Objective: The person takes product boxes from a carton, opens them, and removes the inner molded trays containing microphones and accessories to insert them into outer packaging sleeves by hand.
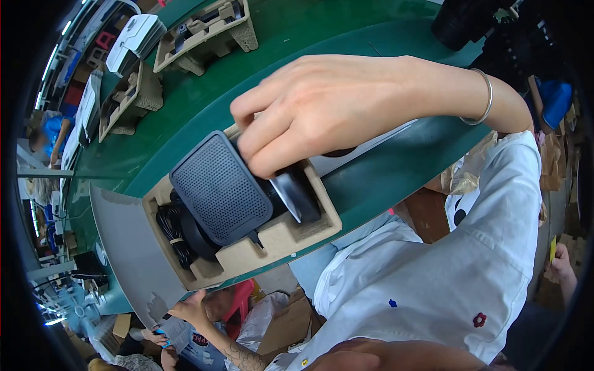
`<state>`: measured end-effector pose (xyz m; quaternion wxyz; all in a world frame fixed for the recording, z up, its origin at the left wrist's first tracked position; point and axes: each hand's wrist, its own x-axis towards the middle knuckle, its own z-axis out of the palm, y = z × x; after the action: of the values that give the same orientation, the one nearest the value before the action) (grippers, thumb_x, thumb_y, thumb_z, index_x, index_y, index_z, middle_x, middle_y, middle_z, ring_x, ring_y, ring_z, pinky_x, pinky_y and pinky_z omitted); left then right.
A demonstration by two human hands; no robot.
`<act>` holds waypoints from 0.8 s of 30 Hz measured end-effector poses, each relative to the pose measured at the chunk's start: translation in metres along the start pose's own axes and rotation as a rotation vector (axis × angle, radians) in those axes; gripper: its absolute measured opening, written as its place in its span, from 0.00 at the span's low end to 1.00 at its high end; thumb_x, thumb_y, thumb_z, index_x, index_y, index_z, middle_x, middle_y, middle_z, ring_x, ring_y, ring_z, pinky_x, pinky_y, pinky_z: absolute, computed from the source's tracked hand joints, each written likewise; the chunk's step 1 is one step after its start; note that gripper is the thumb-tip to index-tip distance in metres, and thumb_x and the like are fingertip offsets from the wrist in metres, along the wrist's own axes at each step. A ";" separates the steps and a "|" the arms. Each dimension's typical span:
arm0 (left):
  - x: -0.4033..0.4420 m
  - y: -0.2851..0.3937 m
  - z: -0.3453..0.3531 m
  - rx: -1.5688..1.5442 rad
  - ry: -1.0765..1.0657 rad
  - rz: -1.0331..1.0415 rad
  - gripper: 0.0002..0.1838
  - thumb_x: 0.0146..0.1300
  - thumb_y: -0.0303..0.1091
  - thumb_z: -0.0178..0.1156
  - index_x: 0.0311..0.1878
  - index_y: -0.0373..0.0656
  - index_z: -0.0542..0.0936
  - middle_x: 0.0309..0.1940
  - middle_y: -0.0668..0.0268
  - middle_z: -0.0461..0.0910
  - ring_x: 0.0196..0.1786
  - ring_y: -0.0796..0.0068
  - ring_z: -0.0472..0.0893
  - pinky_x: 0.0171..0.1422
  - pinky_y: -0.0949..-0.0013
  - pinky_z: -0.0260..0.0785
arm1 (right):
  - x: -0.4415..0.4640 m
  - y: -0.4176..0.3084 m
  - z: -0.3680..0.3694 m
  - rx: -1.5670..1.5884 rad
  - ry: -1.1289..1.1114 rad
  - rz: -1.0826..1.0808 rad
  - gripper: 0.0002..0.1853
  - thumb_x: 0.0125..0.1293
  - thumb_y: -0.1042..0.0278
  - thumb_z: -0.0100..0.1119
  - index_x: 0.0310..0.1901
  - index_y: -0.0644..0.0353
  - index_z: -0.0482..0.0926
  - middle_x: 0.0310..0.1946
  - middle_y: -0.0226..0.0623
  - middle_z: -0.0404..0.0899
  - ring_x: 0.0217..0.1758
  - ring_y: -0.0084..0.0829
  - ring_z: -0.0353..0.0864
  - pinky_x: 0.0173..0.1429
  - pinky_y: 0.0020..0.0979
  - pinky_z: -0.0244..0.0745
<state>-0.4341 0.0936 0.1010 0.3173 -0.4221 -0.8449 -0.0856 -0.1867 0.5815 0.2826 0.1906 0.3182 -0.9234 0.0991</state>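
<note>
A moulded pulp tray (284,241) lies on the table by its near edge, a grey cardboard box flap (127,238) extending left of it. Inside sits a grey perforated device (223,185), probably a speaker, beside a bundled black cable (173,232). My right hand (303,117) reaches over the tray, fingers curled and closed at the top of a dark glossy piece (291,195) next to the device. The thumb is hidden. Below the tray's near left corner, my left hand (192,306) grips the edge of the cardboard box, its fingertips partly covered.
Across the green table (297,37) stand other pulp trays (207,34) with dark parts and a stack of white boxes (135,42). A black container (461,25) is at the upper right. Other people work at left and below, and a person's hand (560,263) shows at right.
</note>
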 end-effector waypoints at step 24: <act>0.059 0.063 -0.052 -0.276 0.069 0.020 0.46 0.36 0.49 0.81 0.61 0.46 0.73 0.65 0.51 0.67 0.69 0.45 0.64 0.73 0.36 0.45 | -0.039 -0.062 0.074 1.134 0.206 0.884 0.42 0.72 0.44 0.49 0.76 0.61 0.44 0.76 0.45 0.47 0.79 0.39 0.47 0.77 0.40 0.49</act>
<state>-0.3879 0.1507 0.1702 0.2858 -0.4668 -0.8095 -0.2123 -0.1414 0.5321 0.2027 0.0246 -0.0459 -0.7496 0.6598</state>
